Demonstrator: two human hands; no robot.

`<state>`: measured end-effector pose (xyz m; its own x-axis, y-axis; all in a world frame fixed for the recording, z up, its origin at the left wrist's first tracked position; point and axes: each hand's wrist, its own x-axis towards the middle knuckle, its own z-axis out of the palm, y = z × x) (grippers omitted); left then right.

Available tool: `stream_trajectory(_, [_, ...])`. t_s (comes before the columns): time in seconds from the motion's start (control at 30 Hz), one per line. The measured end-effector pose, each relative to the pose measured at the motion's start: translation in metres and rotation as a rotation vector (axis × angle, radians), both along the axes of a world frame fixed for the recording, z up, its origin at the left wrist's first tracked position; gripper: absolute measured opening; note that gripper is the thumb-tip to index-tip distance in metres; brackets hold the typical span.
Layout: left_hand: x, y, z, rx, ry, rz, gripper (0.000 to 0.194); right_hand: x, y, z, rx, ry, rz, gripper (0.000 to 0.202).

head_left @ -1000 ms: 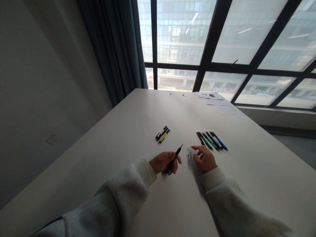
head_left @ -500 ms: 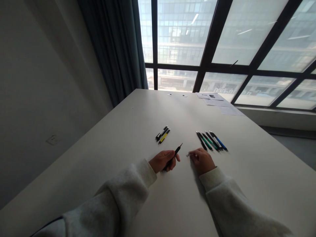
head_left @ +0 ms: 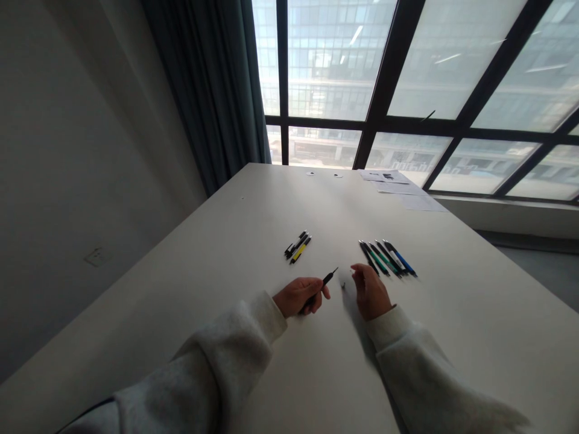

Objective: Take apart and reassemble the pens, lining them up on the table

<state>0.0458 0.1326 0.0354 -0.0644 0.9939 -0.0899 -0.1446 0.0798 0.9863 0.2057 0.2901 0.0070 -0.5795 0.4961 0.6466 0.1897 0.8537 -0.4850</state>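
My left hand (head_left: 301, 295) is closed around a black pen (head_left: 327, 279), whose narrow bare end points up and to the right, toward the other hand. To its right, my right hand (head_left: 371, 290) hovers over the table with thumb and forefinger drawn together. A tiny pale speck shows at those fingertips, too small to name. Just below and left of them, a small dark piece (head_left: 343, 285) sits on the white table (head_left: 312, 374), apart from both hands.
Beyond my left hand lie a few pens (head_left: 298, 246), one with a yellow barrel. Several black, green and blue pens (head_left: 388, 258) lie in a row past my right hand. Paper sheets (head_left: 398, 188) rest at the far right edge, near the window (head_left: 330, 66).
My right hand has lifted slightly away from the small piece, which now stands uncovered on the table. The pen in my left hand has tipped a little lower and to the right.
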Motion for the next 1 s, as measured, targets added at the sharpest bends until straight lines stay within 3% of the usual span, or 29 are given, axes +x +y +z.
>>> stream_trajectory(0.17, [0.003, 0.0, 0.002, -0.005, 0.114, -0.025, 0.052, 0.004, -0.014, 0.014, -0.117, 0.068, 0.138, 0.025])
stream_trajectory(0.27, [0.005, 0.001, 0.002, -0.008, 0.179, -0.045, 0.052, 0.002, -0.018, 0.013, -0.459, 0.185, 0.206, 0.015])
stream_trajectory(0.37, [0.006, 0.001, 0.003, -0.013, 0.207, -0.053, 0.053, -0.001, -0.018, 0.01, -0.858, 0.311, 0.287, 0.019])
stream_trajectory(0.47, [0.006, 0.001, 0.003, -0.019, 0.214, -0.052, 0.052, -0.003, -0.018, 0.011, -1.08, 0.412, 0.307, 0.025])
stream_trajectory(0.63, [0.006, 0.0, 0.003, -0.01, 0.214, -0.05, 0.049, -0.003, -0.026, 0.017, -1.195, 0.478, 0.332, 0.026])
stream_trajectory(1.0, [0.007, 0.001, 0.001, -0.012, 0.201, -0.048, 0.047, -0.003, -0.026, 0.017, -1.222, 0.496, 0.347, 0.024])
